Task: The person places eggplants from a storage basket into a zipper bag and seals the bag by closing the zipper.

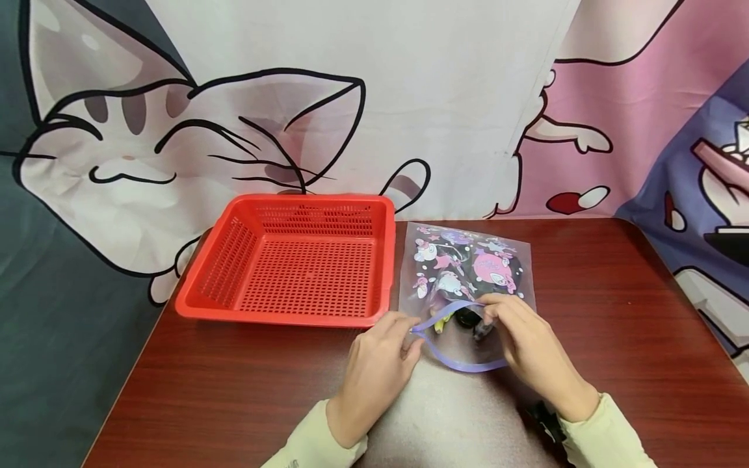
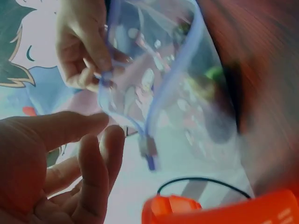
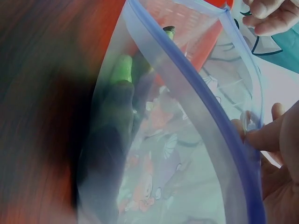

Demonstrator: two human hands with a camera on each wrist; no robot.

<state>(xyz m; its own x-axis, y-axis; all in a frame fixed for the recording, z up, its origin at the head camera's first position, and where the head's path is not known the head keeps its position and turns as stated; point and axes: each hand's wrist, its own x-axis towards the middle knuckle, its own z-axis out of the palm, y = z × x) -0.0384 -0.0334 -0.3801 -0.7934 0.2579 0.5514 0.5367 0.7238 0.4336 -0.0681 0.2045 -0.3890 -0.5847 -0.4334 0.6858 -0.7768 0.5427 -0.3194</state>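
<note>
A clear zip bag (image 1: pixel 430 260) with pink cartoon prints and a purple zip strip (image 3: pixel 205 100) lies with its mouth spread apart. My right hand (image 1: pixel 529 344) pinches the rim of the mouth between thumb and fingers. At the opposite end of the strip, my left hand (image 1: pixel 377 374) is close to the slider (image 2: pixel 148 145), its fingers loosely bent and holding nothing in the left wrist view. Inside the bag, a long dark eggplant (image 3: pixel 105 144) with a green stem end shows through the plastic. Something yellow (image 1: pixel 441 323) and dark items lie by the mouth in the head view.
A red perforated plastic basket (image 1: pixel 281 320) stands left of the bag on the dark red wooden table (image 1: pixel 620 312). Behind the table's back edge hangs a cartoon-printed cloth (image 1: pixel 462 110). A black strap (image 1: pixel 547 421) is at the right wrist.
</note>
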